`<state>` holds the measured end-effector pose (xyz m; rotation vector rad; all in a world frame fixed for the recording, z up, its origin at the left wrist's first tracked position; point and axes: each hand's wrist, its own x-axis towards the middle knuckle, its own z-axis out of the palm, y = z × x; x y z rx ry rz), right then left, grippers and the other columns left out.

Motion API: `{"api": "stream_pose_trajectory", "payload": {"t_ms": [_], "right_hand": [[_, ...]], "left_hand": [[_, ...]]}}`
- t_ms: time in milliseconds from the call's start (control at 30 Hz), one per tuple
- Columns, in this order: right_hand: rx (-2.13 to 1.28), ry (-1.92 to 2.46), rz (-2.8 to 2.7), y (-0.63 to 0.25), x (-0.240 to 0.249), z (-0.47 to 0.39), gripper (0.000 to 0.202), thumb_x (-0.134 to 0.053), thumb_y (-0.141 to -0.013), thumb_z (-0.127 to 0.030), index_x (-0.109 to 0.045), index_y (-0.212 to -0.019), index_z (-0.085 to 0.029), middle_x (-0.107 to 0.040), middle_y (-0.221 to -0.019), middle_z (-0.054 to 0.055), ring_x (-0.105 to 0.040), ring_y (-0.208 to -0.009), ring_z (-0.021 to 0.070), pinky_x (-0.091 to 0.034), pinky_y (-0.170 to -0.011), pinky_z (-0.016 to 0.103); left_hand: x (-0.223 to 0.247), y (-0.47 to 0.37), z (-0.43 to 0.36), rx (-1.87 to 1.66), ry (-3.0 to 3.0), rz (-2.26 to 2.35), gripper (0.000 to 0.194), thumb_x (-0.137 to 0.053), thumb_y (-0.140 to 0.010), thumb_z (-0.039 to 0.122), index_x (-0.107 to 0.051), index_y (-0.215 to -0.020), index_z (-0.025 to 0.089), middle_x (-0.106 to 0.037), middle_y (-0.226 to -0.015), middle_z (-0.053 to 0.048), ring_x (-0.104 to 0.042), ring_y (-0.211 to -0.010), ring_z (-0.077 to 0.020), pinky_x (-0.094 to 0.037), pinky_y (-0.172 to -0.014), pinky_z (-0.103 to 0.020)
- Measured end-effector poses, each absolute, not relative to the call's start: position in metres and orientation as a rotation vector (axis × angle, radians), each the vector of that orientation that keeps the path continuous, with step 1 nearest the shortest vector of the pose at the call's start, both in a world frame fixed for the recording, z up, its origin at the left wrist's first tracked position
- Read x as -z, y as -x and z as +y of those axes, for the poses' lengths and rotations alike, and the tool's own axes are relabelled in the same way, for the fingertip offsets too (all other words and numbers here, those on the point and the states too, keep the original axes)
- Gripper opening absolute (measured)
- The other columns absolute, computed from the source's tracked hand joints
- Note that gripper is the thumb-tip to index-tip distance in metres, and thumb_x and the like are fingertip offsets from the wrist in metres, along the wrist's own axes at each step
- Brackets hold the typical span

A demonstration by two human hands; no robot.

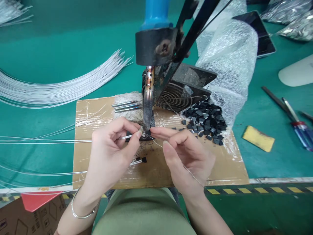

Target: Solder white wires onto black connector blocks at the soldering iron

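My left hand [119,143] pinches the ends of white wires [83,141] that trail off to the left. Its fingertips are just below the metal tip of a soldering iron [148,107], which hangs from a black bracket with a blue handle [156,13]. My right hand [187,153] is closed round a thin solder wire [155,141], whose end reaches the iron's tip; the wire runs back across the palm. Exactly what sits between my left fingertips is too small to make out. Below the hands, wires with black ends [143,160] lie on the cardboard [158,176].
Behind the iron is a black fan [176,98]. Many small black pieces [207,120] are heaped right of it, beside bubble wrap [227,58]. A yellow sponge [258,138] and screwdriver [299,127] lie at right. A white wire bundle [73,86] curves across the left.
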<state>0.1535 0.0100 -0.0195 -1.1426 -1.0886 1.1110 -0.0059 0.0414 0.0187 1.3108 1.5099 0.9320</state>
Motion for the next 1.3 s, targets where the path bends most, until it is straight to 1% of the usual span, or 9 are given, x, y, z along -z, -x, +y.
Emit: {"api": "stream_pose_trajectory", "payload": {"t_ms": [133,300,600,700,900,1100,1300], "right_hand": [[-1.1,1.146,-1.089,-0.1531,0.0194,0.0095,0.018,-0.065,-0.097,-0.013,-0.061,-0.082,-0.023,-0.08,-0.118,0.004,-0.077,-0.111,0.0214,-0.061,-0.103,0.039],[-1.096,1.159,-1.101,-0.153,0.0188,0.0095,0.019,-0.064,-0.097,-0.014,-0.06,-0.082,-0.024,-0.081,-0.118,0.006,-0.077,-0.111,0.0229,-0.061,-0.103,0.042],[-1.096,1.138,-1.086,-0.1522,0.0201,0.0081,0.017,-0.064,-0.098,-0.015,-0.062,-0.083,-0.024,-0.08,-0.118,0.006,-0.076,-0.111,0.0237,-0.062,-0.102,0.045],[-1.093,1.133,-1.086,-0.152,0.02,0.0081,0.017,-0.064,-0.098,-0.014,-0.062,-0.084,-0.024,-0.08,-0.118,0.006,-0.077,-0.111,0.0232,-0.062,-0.102,0.044],[-1.097,1.128,-1.083,-0.1517,0.02,0.0083,0.018,-0.064,-0.097,-0.012,-0.062,-0.083,-0.024,-0.08,-0.118,0.005,-0.076,-0.111,0.0216,-0.061,-0.104,0.041],[-1.086,1.152,-1.101,-0.1529,0.0209,0.008,0.016,-0.065,-0.098,-0.018,-0.061,-0.083,-0.024,-0.08,-0.118,0.007,-0.077,-0.111,0.0248,-0.062,-0.103,0.046],[-1.093,1.142,-1.092,-0.1522,0.0211,0.0078,0.017,-0.064,-0.098,-0.016,-0.061,-0.083,-0.024,-0.08,-0.119,0.006,-0.076,-0.112,0.0234,-0.062,-0.104,0.044]], "left_hand": [[-0.0206,0.0057,0.0405,-0.919,-1.317,1.519,0.01,-0.076,-0.087,0.016,-0.071,-0.079,0.02,-0.076,-0.087,-0.002,-0.059,-0.062,-0.0096,-0.031,-0.045,-0.021],[-0.0221,0.006,0.0395,-0.925,-1.33,1.529,0.011,-0.076,-0.087,0.017,-0.071,-0.078,0.019,-0.076,-0.087,-0.003,-0.061,-0.063,-0.0106,-0.032,-0.045,-0.021],[-0.0216,0.0044,0.0402,-0.937,-1.314,1.531,0.011,-0.076,-0.086,0.018,-0.07,-0.077,0.019,-0.075,-0.086,-0.003,-0.061,-0.062,-0.0109,-0.031,-0.043,-0.021],[-0.022,0.0046,0.04,-0.931,-1.326,1.537,0.011,-0.076,-0.086,0.018,-0.071,-0.077,0.018,-0.075,-0.086,-0.003,-0.061,-0.062,-0.0105,-0.032,-0.044,-0.021],[-0.0217,0.0045,0.0406,-0.926,-1.331,1.529,0.011,-0.075,-0.087,0.017,-0.071,-0.077,0.019,-0.075,-0.087,-0.002,-0.06,-0.062,-0.0095,-0.03,-0.044,-0.02],[-0.0219,0.0057,0.04,-0.915,-1.337,1.547,0.01,-0.075,-0.087,0.018,-0.071,-0.078,0.018,-0.076,-0.087,-0.004,-0.061,-0.063,-0.0111,-0.033,-0.045,-0.02],[-0.0214,0.0059,0.0404,-0.928,-1.347,1.547,0.01,-0.076,-0.086,0.018,-0.071,-0.078,0.018,-0.076,-0.086,-0.004,-0.06,-0.061,-0.0105,-0.033,-0.044,-0.02]]}}
